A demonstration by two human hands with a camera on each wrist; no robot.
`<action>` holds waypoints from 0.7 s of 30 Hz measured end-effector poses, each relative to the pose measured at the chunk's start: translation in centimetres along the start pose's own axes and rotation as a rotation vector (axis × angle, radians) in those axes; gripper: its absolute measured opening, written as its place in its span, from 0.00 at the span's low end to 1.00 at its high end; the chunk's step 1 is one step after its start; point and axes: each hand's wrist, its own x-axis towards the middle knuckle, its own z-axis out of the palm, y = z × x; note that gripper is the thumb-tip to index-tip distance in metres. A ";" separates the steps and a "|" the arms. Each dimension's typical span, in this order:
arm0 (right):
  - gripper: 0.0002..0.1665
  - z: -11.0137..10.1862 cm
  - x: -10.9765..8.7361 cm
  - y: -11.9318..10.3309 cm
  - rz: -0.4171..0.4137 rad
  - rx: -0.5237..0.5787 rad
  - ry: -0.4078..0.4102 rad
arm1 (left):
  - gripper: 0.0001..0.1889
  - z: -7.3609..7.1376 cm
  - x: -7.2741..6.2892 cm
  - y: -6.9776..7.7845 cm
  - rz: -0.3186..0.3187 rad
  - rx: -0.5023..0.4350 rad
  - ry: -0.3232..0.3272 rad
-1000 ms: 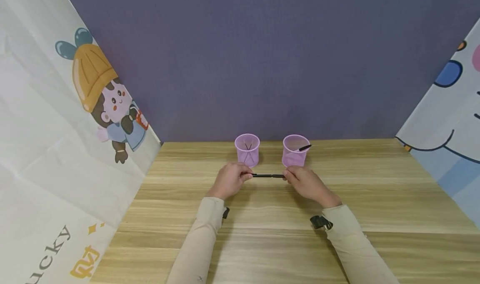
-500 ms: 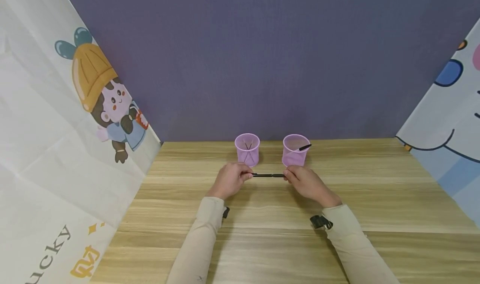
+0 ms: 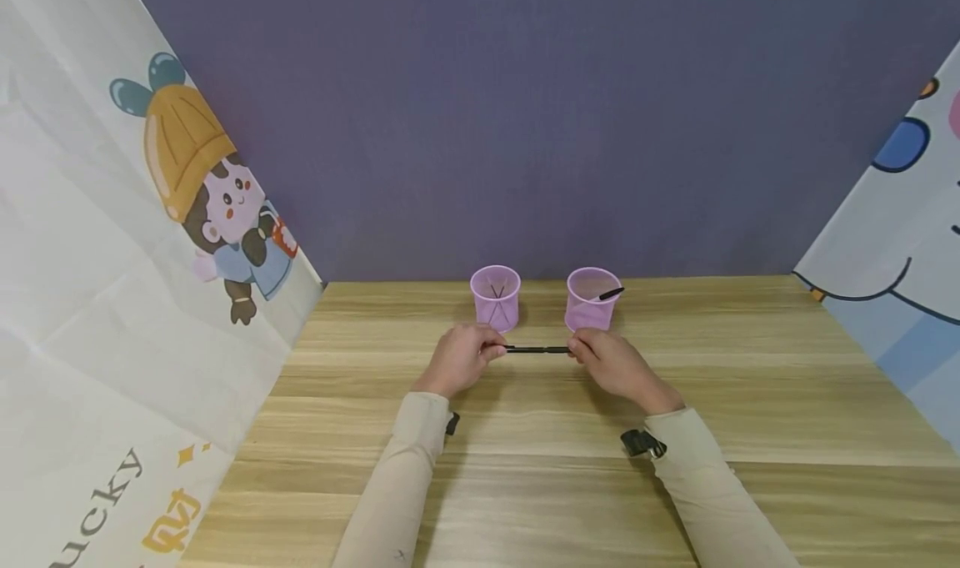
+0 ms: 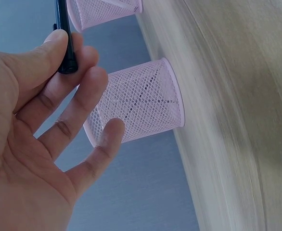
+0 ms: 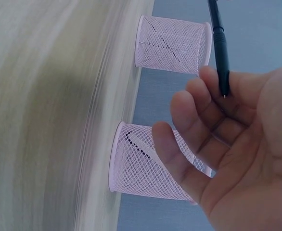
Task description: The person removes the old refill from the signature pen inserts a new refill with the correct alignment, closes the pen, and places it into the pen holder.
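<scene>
A slim black pen (image 3: 537, 349) is held level above the table, in front of two pink mesh cups. My left hand (image 3: 461, 359) pinches its clip end between thumb and forefinger, the other fingers spread loosely in the left wrist view. At the opposite end my right hand (image 3: 617, 366) pinches the pen between thumb and forefinger. The bare writing point of the pen (image 5: 221, 57) shows in the right wrist view. The left pink mesh cup (image 3: 496, 311) holds thin dark crossed sticks. Leaning in the right pink mesh cup (image 3: 587, 316) is a black-and-white pen (image 3: 611, 294).
The wood-grain table (image 3: 525, 485) runs back to a purple-grey wall panel (image 3: 540, 118). Both cups stand near that back edge, a small gap apart. White printed sheets with cartoons flank the table, a left sheet (image 3: 67, 243) and a right sheet (image 3: 930, 301).
</scene>
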 end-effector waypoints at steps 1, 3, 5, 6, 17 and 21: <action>0.13 0.0 0.0 0.0 0.000 -0.002 0.000 | 0.05 0.0 0.0 0.0 0.001 0.002 -0.001; 0.13 -0.1 0.0 -0.1 -0.002 -0.002 0.002 | 0.05 0.1 0.0 0.0 0.001 -0.001 -0.005; 0.13 -0.2 0.0 -0.1 -0.003 -0.001 0.001 | 0.06 0.1 0.1 -0.1 0.002 -0.007 -0.006; 0.13 -0.2 0.0 -0.1 -0.003 0.000 0.001 | 0.06 0.1 0.1 -0.1 0.002 -0.008 -0.007; 0.10 -0.2 0.0 -0.2 0.005 0.008 0.002 | 0.05 0.1 0.0 0.0 0.007 -0.007 0.003; 0.10 -0.2 0.0 -0.2 0.002 0.012 0.004 | 0.06 0.2 0.0 0.0 0.004 0.002 0.005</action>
